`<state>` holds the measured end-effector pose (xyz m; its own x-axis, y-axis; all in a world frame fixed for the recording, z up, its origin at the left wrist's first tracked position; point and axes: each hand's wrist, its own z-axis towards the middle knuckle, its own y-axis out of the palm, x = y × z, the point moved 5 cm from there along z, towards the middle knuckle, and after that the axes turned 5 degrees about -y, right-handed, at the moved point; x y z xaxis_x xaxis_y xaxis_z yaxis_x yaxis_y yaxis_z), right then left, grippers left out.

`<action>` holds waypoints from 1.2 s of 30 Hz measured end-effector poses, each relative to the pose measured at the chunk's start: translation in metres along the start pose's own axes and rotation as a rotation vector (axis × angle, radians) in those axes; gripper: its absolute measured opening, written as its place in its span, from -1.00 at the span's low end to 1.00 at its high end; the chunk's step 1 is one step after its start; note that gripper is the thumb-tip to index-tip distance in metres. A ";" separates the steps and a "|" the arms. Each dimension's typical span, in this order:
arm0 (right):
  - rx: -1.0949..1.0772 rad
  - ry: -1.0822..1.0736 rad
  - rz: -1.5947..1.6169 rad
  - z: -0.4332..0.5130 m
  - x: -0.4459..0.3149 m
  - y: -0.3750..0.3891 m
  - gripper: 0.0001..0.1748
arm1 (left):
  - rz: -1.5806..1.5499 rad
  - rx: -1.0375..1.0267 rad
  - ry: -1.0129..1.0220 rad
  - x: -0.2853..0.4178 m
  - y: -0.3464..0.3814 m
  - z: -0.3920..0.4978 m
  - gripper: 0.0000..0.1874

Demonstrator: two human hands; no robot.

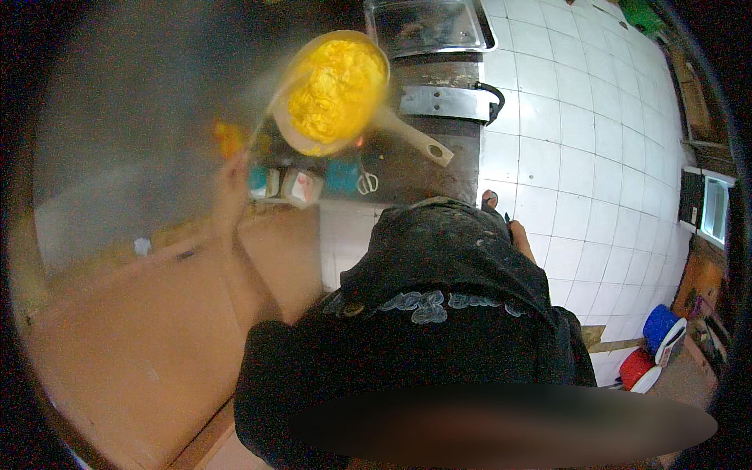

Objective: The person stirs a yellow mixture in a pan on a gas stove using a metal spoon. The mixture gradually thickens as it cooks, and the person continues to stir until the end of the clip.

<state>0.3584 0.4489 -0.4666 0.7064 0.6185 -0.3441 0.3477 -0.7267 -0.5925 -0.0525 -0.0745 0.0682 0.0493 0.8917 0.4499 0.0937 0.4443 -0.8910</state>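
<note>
A beige frying pan full of yellow food that looks like scrambled egg is at the upper middle. Its pale handle points right and towards me, with no hand on it. My left hand, blurred, is left of the pan. A thin pale utensil runs from its closed fingers to the pan's left rim; its far end is too blurred to tell. My right hand hangs low beside the dark apron, mostly hidden. A small dark thing shows by it; whether it is held is unclear.
White-handled scissors, a whitish tub and a teal container stand near the pan. Beyond lies a metal tray. A brown counter is at left; white tiles cover the floor. Blue and red items sit lower right.
</note>
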 end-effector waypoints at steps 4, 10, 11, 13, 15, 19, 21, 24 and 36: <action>0.000 0.006 0.008 0.000 -0.003 -0.004 -0.50 | 0.505 -0.145 0.030 0.047 -0.047 -0.051 -0.60; 0.002 0.004 0.009 0.005 -0.008 -0.006 -0.50 | 0.530 -0.342 0.130 0.077 0.063 -0.066 -0.52; 0.003 0.001 0.007 0.006 -0.008 -0.006 -0.50 | 0.495 -0.311 0.119 0.076 0.086 -0.061 -0.52; 0.004 -0.002 0.004 0.008 -0.008 -0.007 -0.50 | 0.427 -0.227 0.109 0.070 0.115 -0.042 -0.53; 0.006 -0.007 -0.002 0.009 -0.008 -0.008 -0.50 | 0.337 -0.094 0.148 0.064 0.131 -0.022 -0.54; 0.002 -0.011 -0.005 0.009 -0.008 -0.008 -0.50 | -0.177 -0.163 -0.106 0.021 0.123 0.009 -0.55; 0.000 -0.013 -0.012 0.009 -0.007 -0.009 -0.50 | -0.440 -0.271 -0.282 0.003 0.122 0.015 -0.55; 0.001 -0.019 -0.013 0.010 -0.007 -0.008 -0.50 | -1.048 -0.406 -0.488 -0.011 0.115 0.003 -0.58; -0.013 -0.030 -0.018 0.016 -0.014 -0.005 -0.50 | 0.451 -0.174 0.051 0.035 -0.028 -0.057 -0.53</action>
<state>0.3368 0.4483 -0.4709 0.6814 0.6401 -0.3549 0.3683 -0.7189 -0.5895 0.0034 -0.0602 0.1126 0.1713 0.9848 0.0270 0.2164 -0.0109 -0.9762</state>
